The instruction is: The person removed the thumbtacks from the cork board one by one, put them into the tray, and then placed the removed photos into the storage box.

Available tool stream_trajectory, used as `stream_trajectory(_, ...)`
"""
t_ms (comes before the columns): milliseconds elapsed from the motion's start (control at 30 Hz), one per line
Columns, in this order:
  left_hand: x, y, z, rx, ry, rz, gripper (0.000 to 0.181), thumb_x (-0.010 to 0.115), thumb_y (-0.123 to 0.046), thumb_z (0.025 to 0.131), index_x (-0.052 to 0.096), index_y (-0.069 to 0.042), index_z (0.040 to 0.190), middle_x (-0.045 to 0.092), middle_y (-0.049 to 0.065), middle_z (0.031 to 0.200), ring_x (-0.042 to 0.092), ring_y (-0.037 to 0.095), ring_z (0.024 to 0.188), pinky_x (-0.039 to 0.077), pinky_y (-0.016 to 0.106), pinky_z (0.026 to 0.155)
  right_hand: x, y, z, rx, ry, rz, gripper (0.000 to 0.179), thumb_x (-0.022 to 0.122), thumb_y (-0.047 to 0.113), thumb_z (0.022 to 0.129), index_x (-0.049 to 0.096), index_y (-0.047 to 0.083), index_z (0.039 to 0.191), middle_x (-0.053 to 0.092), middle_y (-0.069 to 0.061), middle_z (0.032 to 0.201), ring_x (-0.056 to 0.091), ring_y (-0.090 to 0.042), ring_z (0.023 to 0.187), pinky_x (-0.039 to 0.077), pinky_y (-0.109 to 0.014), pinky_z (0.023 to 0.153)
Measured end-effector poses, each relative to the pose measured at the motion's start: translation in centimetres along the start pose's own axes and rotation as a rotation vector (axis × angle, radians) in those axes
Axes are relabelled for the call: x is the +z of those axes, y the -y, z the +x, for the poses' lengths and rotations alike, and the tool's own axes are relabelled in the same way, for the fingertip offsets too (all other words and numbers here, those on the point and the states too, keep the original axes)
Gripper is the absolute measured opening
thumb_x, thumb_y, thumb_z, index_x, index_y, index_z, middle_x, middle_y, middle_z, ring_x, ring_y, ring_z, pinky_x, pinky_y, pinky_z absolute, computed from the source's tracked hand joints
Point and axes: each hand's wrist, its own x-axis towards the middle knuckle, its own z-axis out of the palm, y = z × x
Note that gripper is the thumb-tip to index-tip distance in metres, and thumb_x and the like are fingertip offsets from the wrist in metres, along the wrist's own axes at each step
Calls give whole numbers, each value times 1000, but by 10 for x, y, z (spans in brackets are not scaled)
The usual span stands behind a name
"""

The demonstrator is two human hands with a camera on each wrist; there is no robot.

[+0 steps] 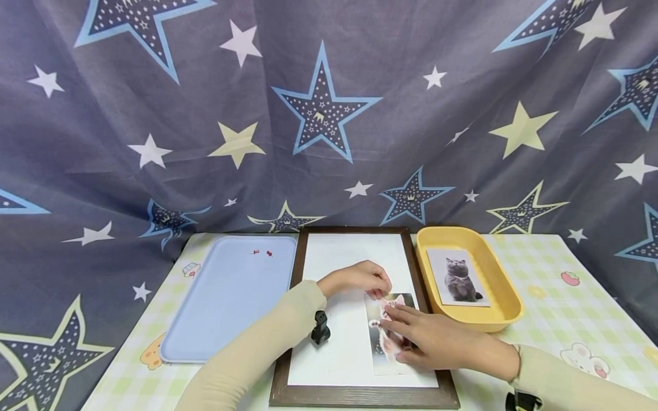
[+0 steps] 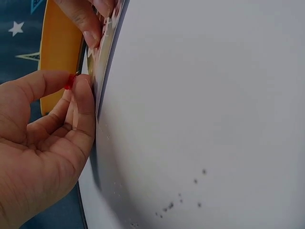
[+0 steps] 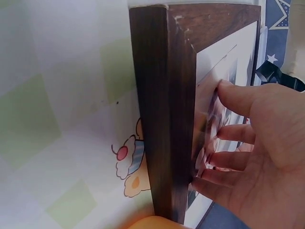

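A whiteboard (image 1: pixel 329 354) in a dark brown wooden frame (image 1: pixel 360 396) lies on the table. On its right part is a photo of a light-coloured cat (image 1: pixel 381 361). My right hand (image 1: pixel 442 339) rests on that photo with its fingers spread, thumb nearest the front. At the photo's far edge is my left hand (image 1: pixel 360 278). In the left wrist view, its thumb and a finger pinch a red push pin (image 2: pixel 70 82), which the head view does not show.
Left of the board lies a light blue tray (image 1: pixel 231 308) holding two red push pins (image 1: pixel 262 252). A yellow bin (image 1: pixel 506 291) on the right contains a photo of a grey cat (image 1: pixel 459 278). Beneath is a checked tablecloth (image 1: pixel 545 308); a star-patterned curtain (image 1: pixel 349 188) hangs behind.
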Motion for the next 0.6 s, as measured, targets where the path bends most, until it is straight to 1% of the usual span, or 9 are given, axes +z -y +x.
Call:
stream_trajectory(133,2,-1,0,2,-3,-12,18,62,-7,96,70,7,103,66,3,77,62,10,70,58,19,67,0,0,0,-4,-8,-6,61,63,45,99,49,17,152,47,-16,157,48,-39,142,55,-52,101)
stream_trajectory(300,4,-6,0,-9,-4,-58,18,60,-8,96,69,7,103,66,3,78,63,11,69,58,20,65,0,1,0,-6,-13,-6,61,63,44,99,49,16,151,47,-17,156,49,-39,141,55,-52,102)
stream_trajectory(467,3,-15,-2,-13,-3,-73,24,59,-10,98,67,10,109,66,2,77,63,10,68,55,19,63,0,1,0,-1,-9,1,61,65,42,99,50,16,151,46,-16,157,48,-38,142,54,-52,103)
stream_trajectory(600,1,-19,-2,-10,-14,-70,28,61,-13,98,66,11,112,66,2,78,62,10,68,56,20,64,0,0,0,-8,-11,-1,60,63,43,100,50,15,151,46,-17,157,48,-39,142,55,-52,102)
